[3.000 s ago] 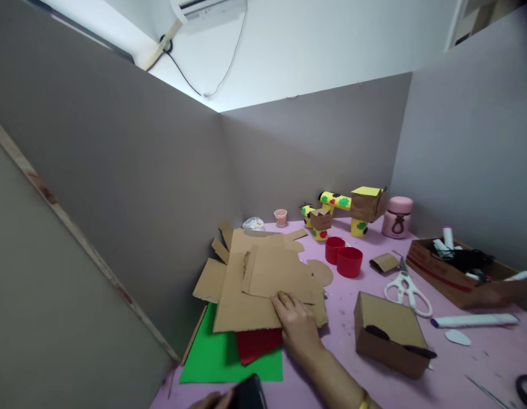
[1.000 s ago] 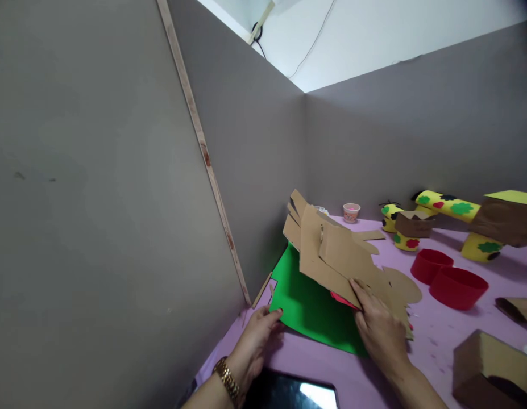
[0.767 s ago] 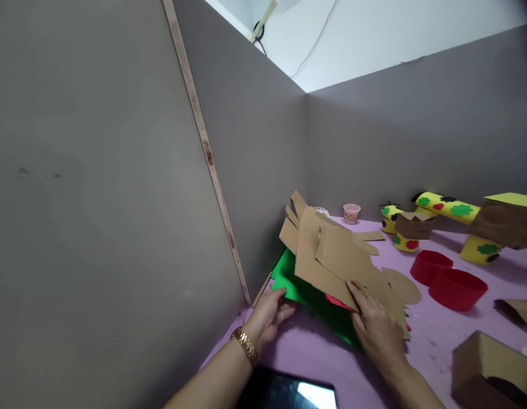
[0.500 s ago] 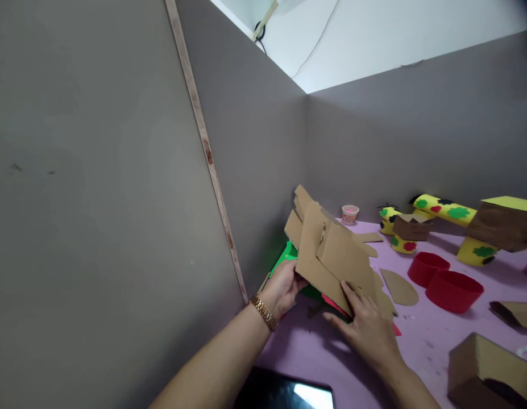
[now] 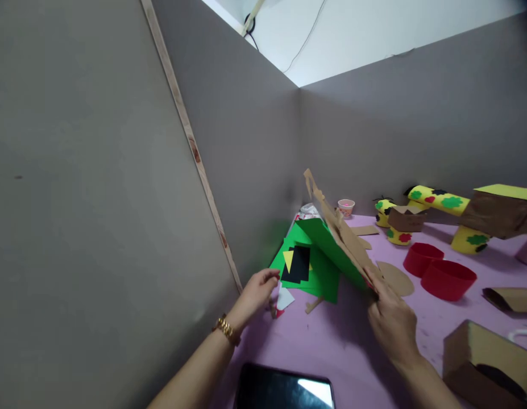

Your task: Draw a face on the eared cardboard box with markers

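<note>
My right hand (image 5: 391, 318) grips the lower edge of a stack of brown cardboard pieces (image 5: 346, 230), raised and tilted to the right. A green sheet (image 5: 331, 247) hangs along the underside of that cardboard. To the left, my left hand (image 5: 258, 292), with a gold watch on the wrist, is open, its fingers slightly curled beside the lower green sheets (image 5: 323, 287). On those sheets lie black paper pieces (image 5: 301, 264) and a yellow triangle (image 5: 287, 259). A white paper scrap (image 5: 284, 297) and a red scrap (image 5: 279, 313) are close to my left fingertips.
A dark tablet or phone (image 5: 272, 392) lies in front on the purple table. Right of my hands are red rings (image 5: 448, 281), a cardboard box (image 5: 489, 358) and a yellow spotted model (image 5: 442, 200). A paper cup (image 5: 345, 208) stands behind. Grey partitions (image 5: 254, 142) enclose the left and back.
My left hand has let go of the cardboard and moved left. My right hand has taken hold of the stack's edge and tipped it up rightward, uncovering the green sheets and black paper.
</note>
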Tool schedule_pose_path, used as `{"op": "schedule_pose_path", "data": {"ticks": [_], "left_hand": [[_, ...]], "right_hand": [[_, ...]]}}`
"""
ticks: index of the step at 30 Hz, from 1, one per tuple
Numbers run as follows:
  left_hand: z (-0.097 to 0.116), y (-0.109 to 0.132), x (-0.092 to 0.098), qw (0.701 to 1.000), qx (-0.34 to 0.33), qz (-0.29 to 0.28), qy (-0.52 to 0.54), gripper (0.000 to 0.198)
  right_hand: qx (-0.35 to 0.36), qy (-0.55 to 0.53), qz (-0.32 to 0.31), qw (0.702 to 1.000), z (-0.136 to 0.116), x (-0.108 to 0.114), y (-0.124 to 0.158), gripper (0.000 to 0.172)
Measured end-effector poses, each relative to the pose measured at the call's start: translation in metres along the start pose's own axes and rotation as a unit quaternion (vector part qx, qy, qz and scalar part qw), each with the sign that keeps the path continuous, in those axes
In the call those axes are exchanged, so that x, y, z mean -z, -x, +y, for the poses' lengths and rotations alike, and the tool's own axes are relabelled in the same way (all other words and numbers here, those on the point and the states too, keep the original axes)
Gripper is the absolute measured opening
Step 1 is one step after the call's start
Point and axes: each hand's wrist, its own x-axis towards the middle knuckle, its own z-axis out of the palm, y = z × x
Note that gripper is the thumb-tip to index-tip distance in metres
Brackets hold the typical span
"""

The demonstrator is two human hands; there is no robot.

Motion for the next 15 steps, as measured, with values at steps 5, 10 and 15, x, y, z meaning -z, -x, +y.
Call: {"op": "schedule_pose_path", "data": {"ticks": [5,10,15], "left_hand": [[-0.03,0.008,-0.024,0.985,-0.058,-0.034,-0.16,0.015],[-0.022,-0.008,-0.056,0.964,-0.099,-0.07,-0.237,0.015],[-0.021,-0.019,-0.063,0.954,-0.093,-0.079,-0.273,0.017]], "right_hand": [[-0.027,-0.011,0.01,1.0,0.005,0.0,-0.004,0.051],[-0.018,-0.016,0.005,1.0,0.004,0.001,-0.003,0.051],[-0.008,-0.009,0.0,1.0,0.0,0.002,-0.003,0.055]]}}
